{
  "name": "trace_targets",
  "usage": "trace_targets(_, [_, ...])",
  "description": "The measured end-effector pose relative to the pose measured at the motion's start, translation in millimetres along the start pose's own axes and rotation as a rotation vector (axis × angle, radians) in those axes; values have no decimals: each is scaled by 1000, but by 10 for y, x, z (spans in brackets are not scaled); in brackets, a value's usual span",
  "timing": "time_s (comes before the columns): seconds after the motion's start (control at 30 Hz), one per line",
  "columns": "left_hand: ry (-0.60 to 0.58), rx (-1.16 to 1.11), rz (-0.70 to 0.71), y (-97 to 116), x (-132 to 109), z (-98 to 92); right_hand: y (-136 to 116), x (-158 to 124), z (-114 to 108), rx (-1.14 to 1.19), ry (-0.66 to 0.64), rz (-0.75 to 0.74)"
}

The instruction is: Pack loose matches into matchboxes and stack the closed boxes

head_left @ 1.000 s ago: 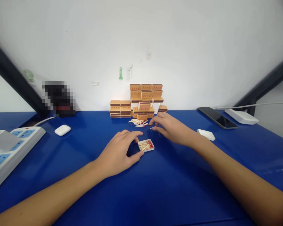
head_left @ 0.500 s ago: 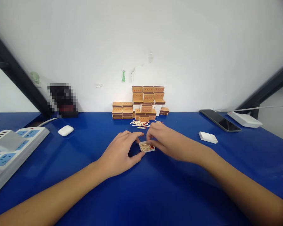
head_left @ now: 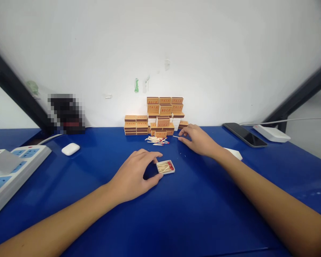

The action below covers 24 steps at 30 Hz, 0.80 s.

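My left hand grips a small white matchbox tray by its left end, thumb on the near side and fingers on the far side. Red-tipped matches lie inside, mostly lengthwise with some askew. Further back on the right, my right hand has thumb and forefinger at the red-head end of a single match, whose pale stick points left; the fingertips appear to pinch it. Left of that is a loose pile of matches.
Matchboxes are stacked against the wall, with a lower stack on the left. A white earbud case and power strip sit left. On the right are a phone, a white box and a white block partly behind my arm.
My right hand has left the tray and moved back and right to the single match. The matches in the tray lie more evenly. My left hand stays on the tray.
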<state>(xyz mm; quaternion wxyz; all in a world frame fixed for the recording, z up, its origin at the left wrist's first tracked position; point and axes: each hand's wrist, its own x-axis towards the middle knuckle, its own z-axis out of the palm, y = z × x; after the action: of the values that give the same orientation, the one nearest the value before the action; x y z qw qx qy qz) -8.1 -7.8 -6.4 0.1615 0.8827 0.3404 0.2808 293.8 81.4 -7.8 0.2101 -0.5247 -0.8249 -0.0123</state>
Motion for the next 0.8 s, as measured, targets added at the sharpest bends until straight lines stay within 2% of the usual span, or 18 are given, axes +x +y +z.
trace_targets(0.1, [-9,-3,3,5,0,-2,16,53,110,18,-15,-14])
trace_targets(0.2, [-8,4,-16,-1,1,-6,-75,69,72,27,-35,-36])
trace_targets(0.33, [17,26,-39,-16,13,-3,-457,-62,-150,128,-84,-111])
trace_targets(0.4, [23,31,-43,-19,18,1,-710,-168,-246,233,-167,-170])
trace_targets(0.53, [30,34,-43,-15,11,7,-1025,-304,-300,260,-292,-273])
trace_targets(0.8, [29,19,-44,-6,1,6,-928,-265,-333,291,-370,-206])
